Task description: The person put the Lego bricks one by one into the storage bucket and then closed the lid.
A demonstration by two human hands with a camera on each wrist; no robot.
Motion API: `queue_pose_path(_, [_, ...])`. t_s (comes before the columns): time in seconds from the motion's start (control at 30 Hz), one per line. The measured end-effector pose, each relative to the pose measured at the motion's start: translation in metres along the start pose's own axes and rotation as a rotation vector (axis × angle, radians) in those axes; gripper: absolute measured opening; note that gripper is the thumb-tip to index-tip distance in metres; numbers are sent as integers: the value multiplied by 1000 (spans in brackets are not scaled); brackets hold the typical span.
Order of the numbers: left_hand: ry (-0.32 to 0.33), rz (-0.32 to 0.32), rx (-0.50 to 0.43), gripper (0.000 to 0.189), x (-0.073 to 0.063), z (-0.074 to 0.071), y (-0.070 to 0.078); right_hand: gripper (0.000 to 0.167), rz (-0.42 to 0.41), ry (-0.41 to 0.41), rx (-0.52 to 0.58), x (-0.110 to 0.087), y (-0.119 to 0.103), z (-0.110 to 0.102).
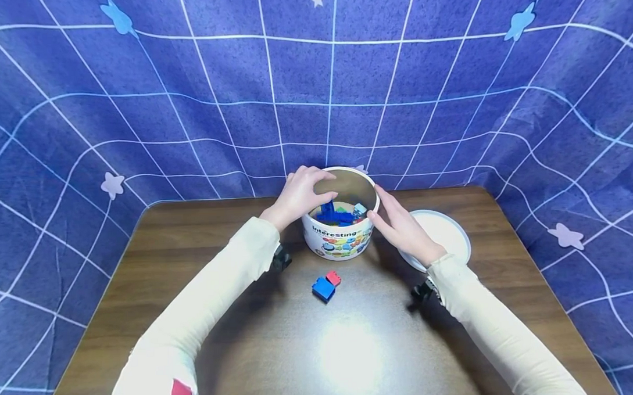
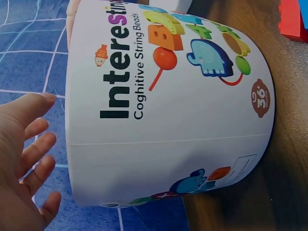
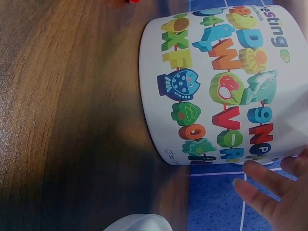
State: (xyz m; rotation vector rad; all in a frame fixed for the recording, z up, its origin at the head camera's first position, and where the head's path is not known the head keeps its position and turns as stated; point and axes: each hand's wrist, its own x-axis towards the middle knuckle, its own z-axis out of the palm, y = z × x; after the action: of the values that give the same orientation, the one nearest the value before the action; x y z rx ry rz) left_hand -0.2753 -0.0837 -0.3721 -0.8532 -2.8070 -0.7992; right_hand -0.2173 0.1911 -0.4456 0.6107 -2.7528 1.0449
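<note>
A white round bucket (image 1: 331,243) printed with "Interesting" and colourful beads stands upright near the back of the table. Inside it lie blue blocks (image 1: 338,217) and a light-blue block (image 1: 359,210). My left hand (image 1: 302,192) is over the bucket's left rim, thumb and fingers apart above the blue blocks; in the left wrist view the left hand (image 2: 24,154) shows loosely bent fingers with nothing between them. My right hand (image 1: 401,226) rests against the right side at the rim, fingers extended. The right wrist view shows the right hand's fingers (image 3: 264,185) beside the printed wall.
In front of the bucket, a blue block (image 1: 324,289) and a smaller red block (image 1: 333,278) lie on the wooden table (image 1: 238,340). A white round lid (image 1: 448,233) lies to the right, partly under my right wrist. A blue patterned curtain (image 1: 314,122) hangs close behind.
</note>
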Motion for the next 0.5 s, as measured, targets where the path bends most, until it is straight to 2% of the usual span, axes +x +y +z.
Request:
queue_pose_path(0.23, [23,17,-47,37,-9,0,-5,75,1,4,8,-1,0,1])
queue_pose_path(0.5, [38,45,-118,33,-24,-7,-6,76,-2,11,11,-1,1,1])
